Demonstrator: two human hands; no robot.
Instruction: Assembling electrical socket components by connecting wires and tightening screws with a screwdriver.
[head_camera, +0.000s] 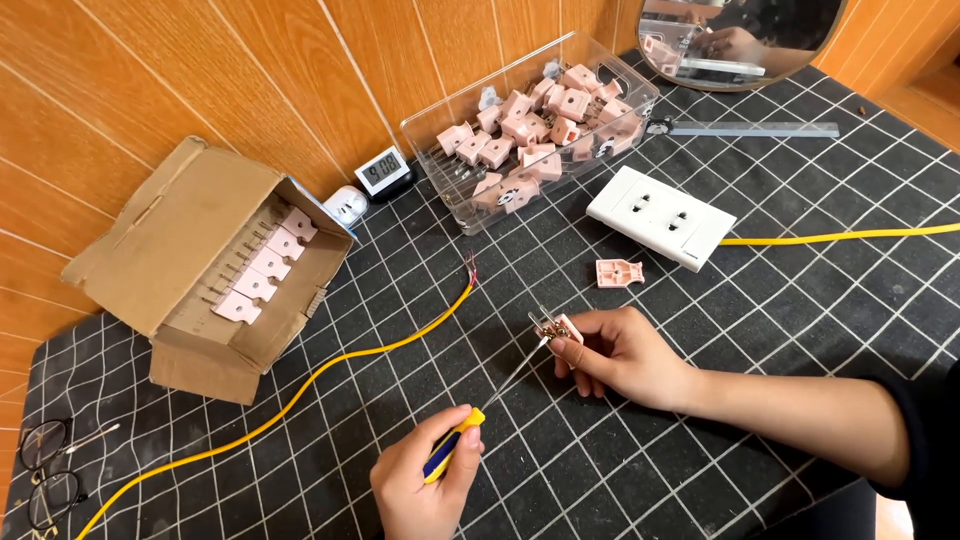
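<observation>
My right hand (625, 355) grips a small pink plug half (558, 326) with two metal prongs pointing up-left. My left hand (425, 482) holds a screwdriver (455, 440) with a yellow and blue handle; its thin shaft runs up-right and its tip meets the plug half. A loose pink plug cover (619, 272) lies on the black grid mat just above my right hand. A yellow cable (330, 365) with stripped wire ends lies to the left of the plug.
A clear plastic bin (445, 190) holds several pink plugs. An open cardboard box (190, 260) with more plugs sits at left. A white double socket (660, 217) with a yellow cord, a small digital clock (383, 172), a ruler (750, 129), a round mirror (735, 45) and eyeglasses (50, 470) are around.
</observation>
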